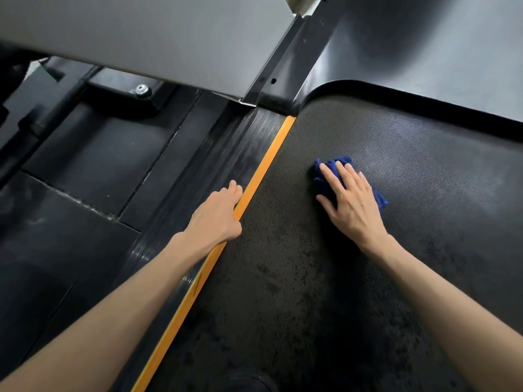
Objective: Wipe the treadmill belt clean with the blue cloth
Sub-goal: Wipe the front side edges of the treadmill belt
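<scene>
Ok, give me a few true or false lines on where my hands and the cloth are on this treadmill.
1. The right hand presses the cloth flat on the belt. True.
2. The cloth is red. False: it is blue.
3. The left hand rests at the yellow stripe along the belt's edge. True.
4. Both hands are on the cloth. False: only the right hand is; the left hand is apart from it, at the stripe.
</scene>
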A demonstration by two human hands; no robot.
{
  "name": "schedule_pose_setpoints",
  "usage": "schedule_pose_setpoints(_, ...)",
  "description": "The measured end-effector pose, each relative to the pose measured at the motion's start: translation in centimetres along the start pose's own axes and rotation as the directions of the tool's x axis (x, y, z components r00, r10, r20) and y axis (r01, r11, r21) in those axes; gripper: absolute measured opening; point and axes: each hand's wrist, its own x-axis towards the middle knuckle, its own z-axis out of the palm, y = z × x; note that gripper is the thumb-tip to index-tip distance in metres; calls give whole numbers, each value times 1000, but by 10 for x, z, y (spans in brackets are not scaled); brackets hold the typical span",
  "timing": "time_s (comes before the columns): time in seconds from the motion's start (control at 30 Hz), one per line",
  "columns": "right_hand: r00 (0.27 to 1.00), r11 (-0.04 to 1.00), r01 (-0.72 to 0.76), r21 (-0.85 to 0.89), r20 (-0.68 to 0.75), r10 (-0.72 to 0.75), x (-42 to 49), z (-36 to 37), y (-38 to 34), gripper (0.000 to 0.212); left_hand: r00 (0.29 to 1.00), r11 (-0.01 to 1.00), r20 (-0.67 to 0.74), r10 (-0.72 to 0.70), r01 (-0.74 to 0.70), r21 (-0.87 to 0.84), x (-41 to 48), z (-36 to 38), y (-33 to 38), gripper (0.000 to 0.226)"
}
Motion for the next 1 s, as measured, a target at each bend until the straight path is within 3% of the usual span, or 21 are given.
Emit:
schedule_pose_setpoints(0.17, 992, 992, 119, 27, 26, -120, 7, 0, 23, 39, 1000, 1000, -7, -4, 4, 2, 0, -1, 1, 81)
schedule_pose_setpoints(0.23, 987, 987, 159, 22, -25, -158, 11, 3, 25, 27, 1000, 1000, -10, -4, 4, 5, 0, -1, 2, 81)
schedule_pose_setpoints(0.37, 985, 934, -89, 347, -109, 134, 15, -12, -4, 11, 1000, 1000, -7, -7, 7, 6, 0, -2, 2, 80)
schedule_pose_setpoints(0.43, 990, 918, 113, 379, -124, -70, 0, -9, -33, 13, 1000, 1000, -11, -11, 11, 13, -2, -3, 3, 79)
schedule_pose_setpoints(0.5, 930, 873, 345, 345, -4, -366, -20, 3, -54, 24, 1000, 1000, -13, -13, 14, 16, -2, -3, 5, 79)
schedule_pose_setpoints(0.53, 902, 876, 394, 277, 65, -426, -25, 7, -55, 31, 1000, 1000, -8, -15, 15, 10, -3, -4, 5, 80)
schedule_pose_setpoints(0.67, 918, 935, 355, 1, 188, -349, -23, 12, -43, 52, 1000, 1000, 7, -23, 23, 17, -3, -4, 6, 82)
schedule_pose_setpoints(0.83, 941, 950, 303, 75, 133, -311, -36, 19, -62, 44, 999, 999, -13, -31, 31, 32, -2, -3, 7, 81)
schedule_pose_setpoints(1.0, 858, 874, 475, 104, 164, -486, -37, 14, -47, 41, 999, 999, -5, -33, 33, 20, -2, -4, 7, 80)
